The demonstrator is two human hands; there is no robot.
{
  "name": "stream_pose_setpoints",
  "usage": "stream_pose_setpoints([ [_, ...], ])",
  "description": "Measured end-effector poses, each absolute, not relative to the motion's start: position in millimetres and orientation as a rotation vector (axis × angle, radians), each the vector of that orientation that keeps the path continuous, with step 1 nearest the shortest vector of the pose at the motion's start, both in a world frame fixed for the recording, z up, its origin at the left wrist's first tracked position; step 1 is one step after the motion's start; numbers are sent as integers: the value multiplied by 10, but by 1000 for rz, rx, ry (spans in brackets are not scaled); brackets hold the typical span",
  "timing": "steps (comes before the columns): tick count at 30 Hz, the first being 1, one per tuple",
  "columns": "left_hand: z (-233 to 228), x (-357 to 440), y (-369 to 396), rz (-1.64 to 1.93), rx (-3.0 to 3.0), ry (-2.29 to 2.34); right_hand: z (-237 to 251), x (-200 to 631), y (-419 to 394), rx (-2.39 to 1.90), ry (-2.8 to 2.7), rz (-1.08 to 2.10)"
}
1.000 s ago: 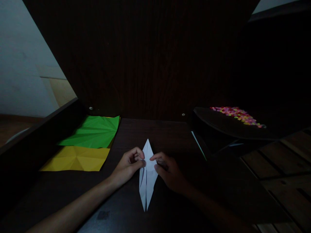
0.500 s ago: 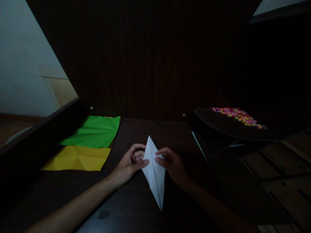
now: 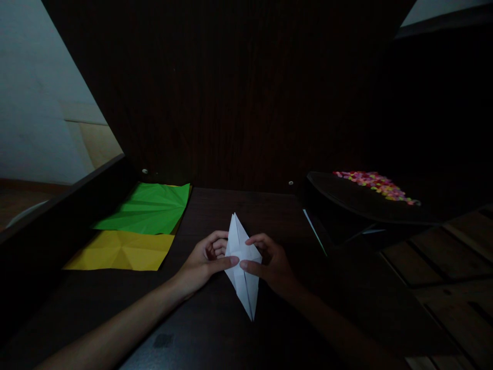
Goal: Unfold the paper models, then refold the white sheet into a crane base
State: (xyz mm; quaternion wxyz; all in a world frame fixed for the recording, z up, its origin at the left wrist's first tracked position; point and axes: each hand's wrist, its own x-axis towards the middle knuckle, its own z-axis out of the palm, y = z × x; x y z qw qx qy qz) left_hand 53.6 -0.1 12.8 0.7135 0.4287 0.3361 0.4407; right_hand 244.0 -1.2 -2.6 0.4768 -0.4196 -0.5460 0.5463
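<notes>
Hands meet at frame centre: your left hand (image 3: 202, 262) and right hand (image 3: 271, 264) pinch a white folded diamond-shaped paper (image 3: 242, 267) between thumbs and fingertips, mid-fold above the dark wooden table (image 3: 215, 329). Next crease probably needs aligned edges.

White folded paper (image 3: 242, 267), green sheet (image 3: 148, 208), yellow sheet (image 3: 121, 251), multicoloured beads (image 3: 375, 185), dark brown table (image 3: 246, 210)

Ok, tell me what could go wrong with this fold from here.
The white paper is pinched only at its middle by the left hand and right hand, so its long points may bend or twist. The dim light hides the creases, so a fold could land off line.
</notes>
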Motion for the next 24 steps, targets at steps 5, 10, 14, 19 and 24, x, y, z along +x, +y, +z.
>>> stream_pose_setpoints([
  [5, 142, 528, -20, 927, 977, 617, 28, 2447, -6, -967, -1216, 1547],
  [10, 126, 525, -16, 908, 1012, 527, 54, 2436, 7, -947, -1079, 1635],
  [14, 129, 518, -11, 909, 1014, 522, 44, 2434, 12, -932, -1084, 1634],
  [19, 149, 511, -22, 912, 988, 535, 17, 2430, 2, -918, -1107, 1625],
  [24, 160, 519, -24, 925, 978, 535, 12, 2426, -11, -933, -1159, 1588],
])
